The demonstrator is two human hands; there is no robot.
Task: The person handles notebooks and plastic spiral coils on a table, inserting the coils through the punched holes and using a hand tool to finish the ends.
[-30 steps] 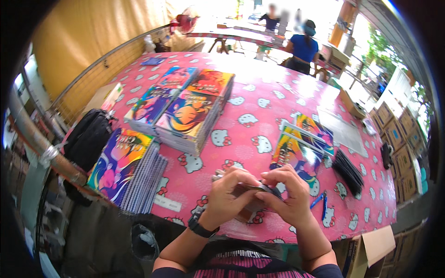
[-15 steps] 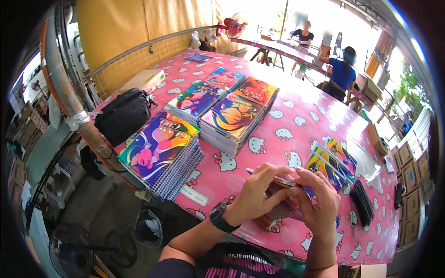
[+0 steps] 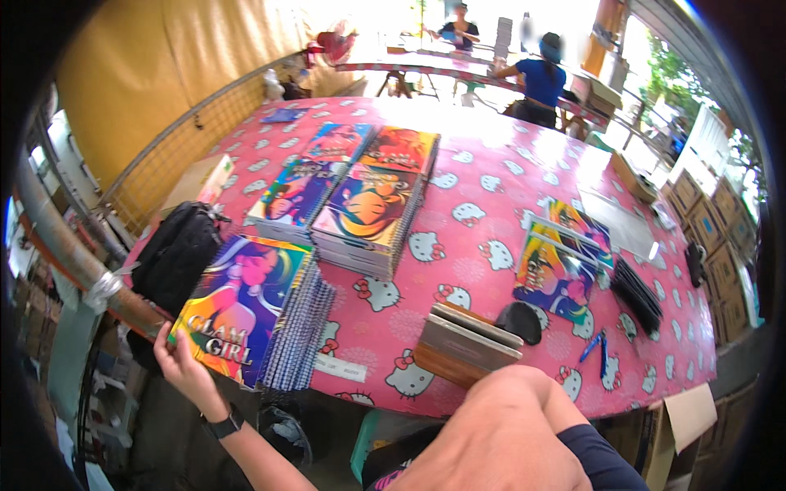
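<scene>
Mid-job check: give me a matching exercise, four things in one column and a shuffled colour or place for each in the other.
Column one
1. Left hand
2. Bag
3. Plier-like tool
4. Fan

Column two
A. Blue, lying on the right-hand part of the pink-covered table
B. At the near left corner of the closest notebook stack
C. Red, in the background
D. Black, towards the table's left side

Pairs: 1-B, 2-D, 3-A, 4-C
</scene>
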